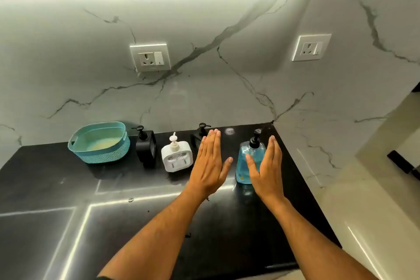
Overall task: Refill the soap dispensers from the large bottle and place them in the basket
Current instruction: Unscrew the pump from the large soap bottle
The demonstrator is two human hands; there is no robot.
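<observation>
Standing between flat hands, blue bottle [250,161], seemingly untouched by fingers [273,143]

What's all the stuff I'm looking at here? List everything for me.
basket: one, teal, far left of counter, by the wall
black dispenser: one, right of basket
white dispenser: one, middle of the row
second black dispenser: one, partly behind left hand
blue soap bottle: one, black pump, partly behind right hand
counter: one, black, glossy
wall sockets: two, white, on marble wall
left hand: open, fingers straight
right hand: open, fingers straight
</observation>
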